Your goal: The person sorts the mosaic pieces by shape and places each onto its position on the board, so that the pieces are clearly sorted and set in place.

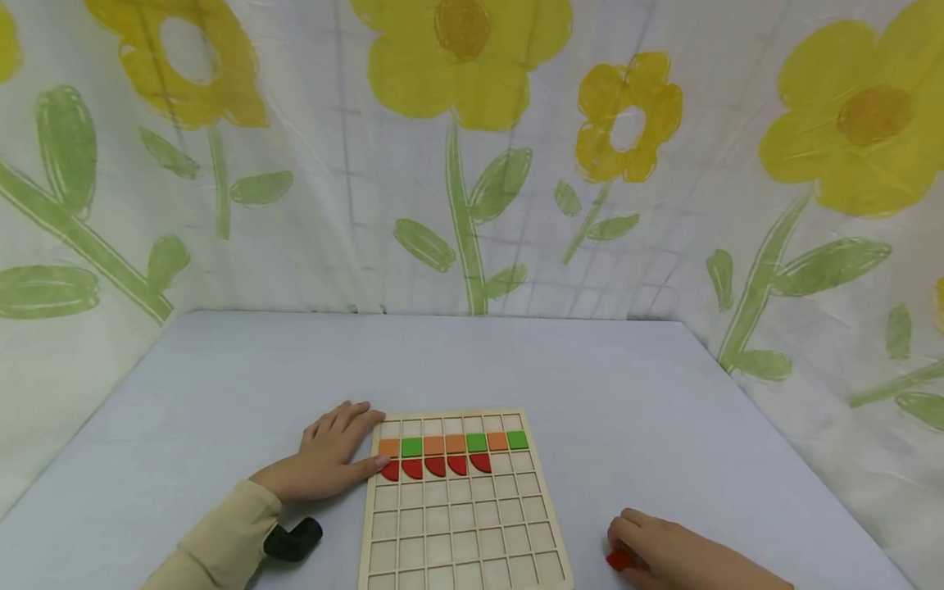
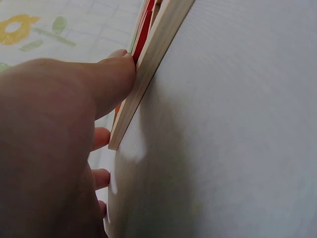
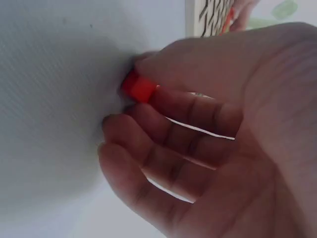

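A wooden grid board (image 1: pixel 462 518) lies on the table. One row holds orange and green square tiles (image 1: pixel 433 445); the row below has several red quarter-circle tiles (image 1: pixel 435 466) from its left end. My left hand (image 1: pixel 332 459) rests at the board's upper left edge, fingers extended, its thumb touching the rim beside the first red tile. In the left wrist view that thumb (image 2: pixel 116 79) lies against the board's side (image 2: pixel 148 69). Right of the board, low over the table, my right hand (image 1: pixel 674 549) pinches a small red tile (image 3: pixel 138 87) between thumb and fingers; its full outline is hidden.
A black curved object (image 1: pixel 293 540) sits by the left sleeve (image 1: pixel 229 537), left of the board. The pale table (image 1: pixel 627 393) extends around the board. Behind and at the sides hangs a white curtain (image 1: pixel 295 246) printed with yellow flowers.
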The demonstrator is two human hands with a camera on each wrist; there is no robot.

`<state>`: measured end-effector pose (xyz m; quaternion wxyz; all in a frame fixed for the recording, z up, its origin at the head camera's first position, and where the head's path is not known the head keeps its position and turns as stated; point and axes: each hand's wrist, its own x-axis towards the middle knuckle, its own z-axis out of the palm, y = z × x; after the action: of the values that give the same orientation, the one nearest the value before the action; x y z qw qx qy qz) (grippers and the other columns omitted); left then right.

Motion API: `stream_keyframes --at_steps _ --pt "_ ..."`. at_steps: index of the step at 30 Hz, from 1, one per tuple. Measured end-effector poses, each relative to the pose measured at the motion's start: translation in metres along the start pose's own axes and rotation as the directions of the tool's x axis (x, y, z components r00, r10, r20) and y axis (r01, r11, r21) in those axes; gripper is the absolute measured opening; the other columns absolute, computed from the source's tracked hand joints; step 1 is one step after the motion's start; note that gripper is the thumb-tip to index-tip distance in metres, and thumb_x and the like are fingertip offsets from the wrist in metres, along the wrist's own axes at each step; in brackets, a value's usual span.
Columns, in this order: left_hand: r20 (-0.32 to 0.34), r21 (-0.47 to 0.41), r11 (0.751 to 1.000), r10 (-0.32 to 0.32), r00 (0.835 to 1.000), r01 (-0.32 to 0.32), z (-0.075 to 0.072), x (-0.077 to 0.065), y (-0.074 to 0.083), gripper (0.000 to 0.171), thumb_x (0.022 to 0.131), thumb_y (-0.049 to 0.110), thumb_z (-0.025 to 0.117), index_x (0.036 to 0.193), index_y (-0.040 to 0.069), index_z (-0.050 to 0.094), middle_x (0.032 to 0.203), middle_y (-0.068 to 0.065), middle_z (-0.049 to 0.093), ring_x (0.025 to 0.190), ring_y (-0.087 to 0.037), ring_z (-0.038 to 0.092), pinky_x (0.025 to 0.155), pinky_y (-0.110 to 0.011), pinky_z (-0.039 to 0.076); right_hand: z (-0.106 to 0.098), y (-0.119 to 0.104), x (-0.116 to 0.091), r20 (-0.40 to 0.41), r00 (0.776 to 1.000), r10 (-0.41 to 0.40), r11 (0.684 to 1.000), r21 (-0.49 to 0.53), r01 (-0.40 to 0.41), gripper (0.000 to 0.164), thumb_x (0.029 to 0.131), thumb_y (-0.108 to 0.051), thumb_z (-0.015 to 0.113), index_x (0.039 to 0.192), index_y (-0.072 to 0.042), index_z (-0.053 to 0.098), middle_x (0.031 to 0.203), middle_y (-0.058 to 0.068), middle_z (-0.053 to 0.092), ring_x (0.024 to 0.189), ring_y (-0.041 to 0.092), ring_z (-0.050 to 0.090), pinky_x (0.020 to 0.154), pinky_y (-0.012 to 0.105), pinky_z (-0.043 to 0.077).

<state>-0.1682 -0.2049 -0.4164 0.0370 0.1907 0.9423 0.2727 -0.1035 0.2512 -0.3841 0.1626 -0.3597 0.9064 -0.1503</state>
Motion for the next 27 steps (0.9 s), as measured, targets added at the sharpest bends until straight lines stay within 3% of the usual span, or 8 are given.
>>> stream_keyframes --at_steps 3,7,12,15,22,27 --pt "0.003 0.012 1.0 -0.004 1.0 0.004 0.0 0.002 0.0 0.066 0.092 0.056 0.052 0.141 0.014 0.04 0.151 -0.02 0.026 0.14 -0.047 0.013 0.103 -0.07 0.011 -0.004 -0.007 0.003 -0.019 0.999 0.043 0.999 0.023 -0.043 0.014 0.092 -0.024 0.065 0.097 -0.025 0.052 0.083 -0.021 0.045 0.067 -0.007 0.043 0.059 0.016 0.042" --pt "0.003 0.01 1.0 -0.009 1.0 0.009 0.002 0.003 -0.001 0.066 0.092 0.056 0.053 0.14 0.014 0.041 0.15 -0.021 0.027 0.14 -0.047 0.013 0.103 -0.071 0.01 -0.01 -0.017 0.019 -0.134 0.991 -0.031 0.998 -0.055 0.023 0.015 0.09 -0.018 0.068 0.098 -0.022 0.055 0.087 -0.019 0.05 0.069 -0.007 0.046 0.06 0.014 0.044" --pt "-0.015 -0.001 1.0 -0.002 1.0 0.002 0.004 0.002 -0.001 0.064 0.091 0.053 0.055 0.139 0.013 0.042 0.15 -0.021 0.028 0.14 -0.048 0.014 0.102 -0.071 0.011 -0.016 -0.03 0.051 -0.295 0.945 -0.141 0.98 -0.175 0.091 0.016 0.088 -0.014 0.069 0.1 -0.017 0.059 0.096 -0.01 0.055 0.077 -0.001 0.053 0.064 0.013 0.047" --pt "-0.021 0.012 1.0 -0.002 1.0 0.003 0.005 0.001 -0.003 0.063 0.092 0.054 0.054 0.139 0.015 0.042 0.15 -0.02 0.028 0.14 -0.047 0.014 0.101 -0.071 0.012 -0.019 -0.036 0.073 -0.29 0.946 -0.147 0.981 -0.162 0.103 0.014 0.09 -0.014 0.068 0.101 -0.015 0.06 0.097 -0.008 0.056 0.081 0.002 0.055 0.067 0.014 0.048" --pt "-0.023 0.019 1.0 -0.009 1.0 0.009 0.008 0.002 -0.007 0.065 0.091 0.057 0.053 0.141 0.016 0.04 0.15 -0.019 0.027 0.14 -0.046 0.014 0.101 -0.07 0.012 -0.021 -0.038 0.114 -0.195 0.977 -0.091 0.993 -0.093 0.074 0.015 0.093 -0.022 0.065 0.102 -0.014 0.056 0.098 -0.006 0.058 0.081 0.003 0.055 0.069 0.018 0.048" --pt "-0.03 0.014 1.0 -0.002 1.0 0.002 0.012 0.004 -0.009 0.066 0.091 0.058 0.052 0.141 0.017 0.039 0.151 -0.017 0.027 0.141 -0.044 0.013 0.102 -0.067 0.011 -0.018 -0.034 0.13 -0.174 0.981 -0.088 0.985 -0.16 0.06 0.012 0.092 -0.024 0.065 0.098 -0.015 0.06 0.094 -0.007 0.057 0.076 0.0 0.05 0.068 0.018 0.047"
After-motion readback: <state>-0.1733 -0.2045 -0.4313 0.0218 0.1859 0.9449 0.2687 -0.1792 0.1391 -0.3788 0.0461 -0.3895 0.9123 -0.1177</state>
